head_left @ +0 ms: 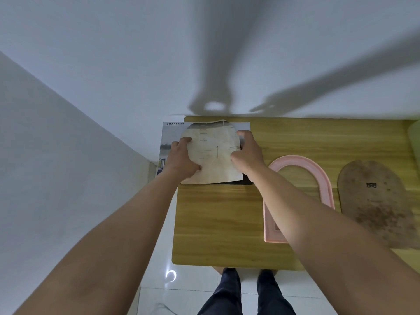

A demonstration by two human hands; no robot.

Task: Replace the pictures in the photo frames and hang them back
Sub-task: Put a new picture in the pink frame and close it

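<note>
A wooden table (218, 223) with a light grain and rounded corners stands pushed against a plain white wall (113, 53). A second white wall (45, 144) runs along the left and meets the first at the corner just beside the table's far left end. Two long arm shadows (216, 87) fall across the far wall. Glossy white floor tiles (154, 280) show below, with a bright ring of reflected light (171, 275) near the table's near left corner. A thin cable (163, 306) lies on the floor at the bottom. Dark trousers (227, 296) show at the table's near edge. A pale green thing (414, 137) is cut off at the right edge.
</note>
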